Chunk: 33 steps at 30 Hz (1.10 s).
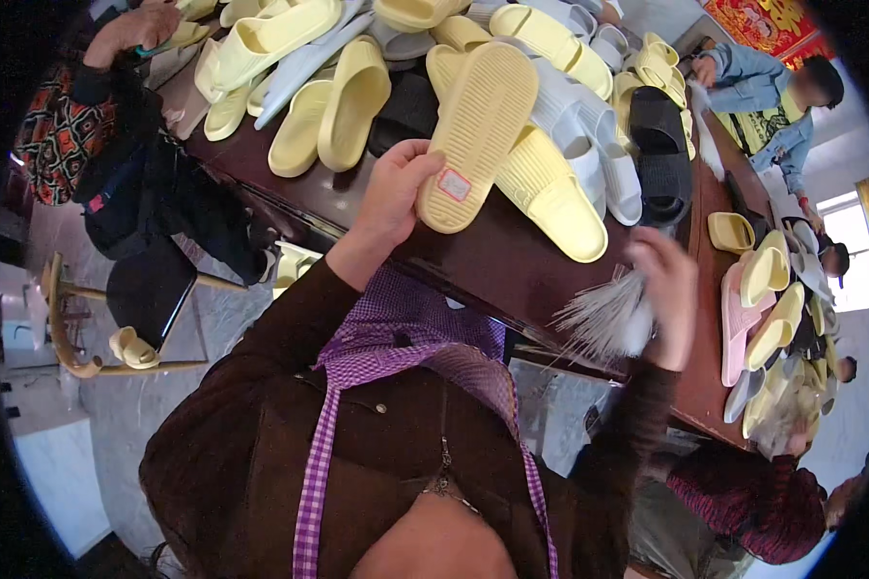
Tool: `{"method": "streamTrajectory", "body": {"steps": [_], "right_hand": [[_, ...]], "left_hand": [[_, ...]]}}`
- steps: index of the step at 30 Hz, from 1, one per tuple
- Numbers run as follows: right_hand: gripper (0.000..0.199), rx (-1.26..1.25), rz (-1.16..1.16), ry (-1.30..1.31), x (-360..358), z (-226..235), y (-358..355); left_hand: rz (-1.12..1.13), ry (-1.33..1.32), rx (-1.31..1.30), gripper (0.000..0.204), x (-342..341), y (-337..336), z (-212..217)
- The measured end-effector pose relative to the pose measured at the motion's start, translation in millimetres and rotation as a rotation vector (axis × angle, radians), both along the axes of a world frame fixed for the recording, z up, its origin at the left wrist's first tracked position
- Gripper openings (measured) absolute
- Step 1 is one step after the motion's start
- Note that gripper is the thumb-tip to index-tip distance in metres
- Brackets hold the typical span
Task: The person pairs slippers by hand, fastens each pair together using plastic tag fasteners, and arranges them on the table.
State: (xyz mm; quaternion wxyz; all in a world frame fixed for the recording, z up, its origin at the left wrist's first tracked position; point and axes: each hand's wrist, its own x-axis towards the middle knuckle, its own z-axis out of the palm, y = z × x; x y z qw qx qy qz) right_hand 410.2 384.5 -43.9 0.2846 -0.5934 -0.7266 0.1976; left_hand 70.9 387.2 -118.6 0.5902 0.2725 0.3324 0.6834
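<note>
Here, in the head view, the left hand [394, 198] holds a pale yellow slide sandal [477, 130] sole-up, above the near edge of the dark brown table [512, 261]. The thumb lies across the heel end and the fingers curl behind it, so the hand is closed on the sandal, close beside the small pink-and-white sticker [454, 184] on the ribbed sole. The sandal's long axis runs from the heel at the hand up and slightly right, toe pointing away from the person toward the heap of yellow, white and black sandals [560, 106].

The right hand [668, 289] is lower and further right, blurred, and closed around a bundle of thin white plastic strands [603, 318] whose loose ends fan leftward. The sandal lies up and to the left of that bundle, well apart from it; the left hand is the one on it.

Other people sit round the table: a hand [130, 29] at the upper left, a person in a denim jacket [758, 87] at the upper right.
</note>
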Motion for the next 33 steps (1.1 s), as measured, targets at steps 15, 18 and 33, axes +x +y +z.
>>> {"method": "streamTrajectory", "body": {"steps": [15, 18, 33], "right_hand": [[0.033, -0.24, 0.057, 1.105, -129.6, -117.4, 30.3], [0.035, -0.271, 0.071, 1.345, -134.8, -108.3, 17.4], [0.034, -0.057, -0.002, 0.628, -153.3, -94.3, 40.2]], "left_hand": [[0.291, 1.277, 0.553, 0.033, 63.2, -18.5, -33.1], [0.268, 1.316, 0.596, 0.034, 67.0, -18.0, -34.8], [0.021, 1.211, 0.65, 0.04, 46.6, -12.8, -43.8]]}}
